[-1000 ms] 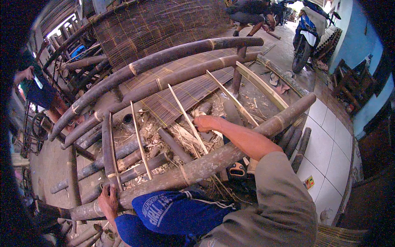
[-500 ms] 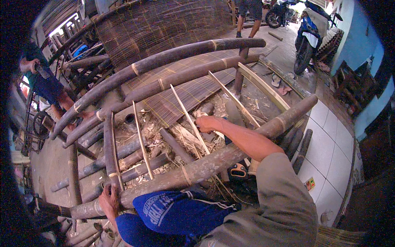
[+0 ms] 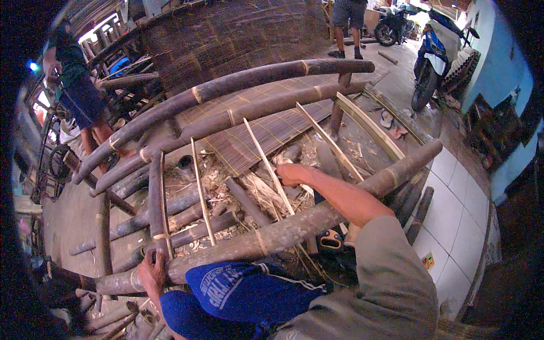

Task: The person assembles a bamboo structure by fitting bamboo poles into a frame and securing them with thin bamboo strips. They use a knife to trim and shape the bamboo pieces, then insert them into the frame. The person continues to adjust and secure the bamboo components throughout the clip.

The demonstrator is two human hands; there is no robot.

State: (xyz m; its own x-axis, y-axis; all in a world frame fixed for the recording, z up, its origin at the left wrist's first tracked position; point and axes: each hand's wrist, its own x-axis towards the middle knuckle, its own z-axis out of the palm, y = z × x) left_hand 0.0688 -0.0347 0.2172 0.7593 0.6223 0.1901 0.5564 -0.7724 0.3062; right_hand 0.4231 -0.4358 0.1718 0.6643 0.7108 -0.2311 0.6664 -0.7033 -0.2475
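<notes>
A bamboo frame of dark poles lies across my lap, its thick near pole (image 3: pixel 311 226) running from lower left to upper right. Thin pale slats (image 3: pixel 262 148) span from this pole to the far curved pole (image 3: pixel 266 106). My left hand (image 3: pixel 152 272) grips the near pole at its left part, beside the dark crosspiece (image 3: pixel 157 198). My right arm reaches over the near pole. My right hand (image 3: pixel 291 174) is closed beside the middle slat, over the shavings; whatever its fingers hold is hidden. An orange-and-black tool handle (image 3: pixel 330 239) shows below the near pole.
Bamboo offcuts (image 3: pixel 247 199) and shavings litter the ground under the frame. A woven slatted mat (image 3: pixel 266 141) lies beyond. One person (image 3: pixel 79 96) stands at far left, another person's legs (image 3: pixel 348 28) at the back. Motorbikes (image 3: pixel 428 73) stand at back right, beyond white tiles (image 3: pixel 462 198).
The whole view has shifted slightly, so the scene sits a little farther right and lower. Both hands keep their places on the frame. The person at far left has moved a hand.
</notes>
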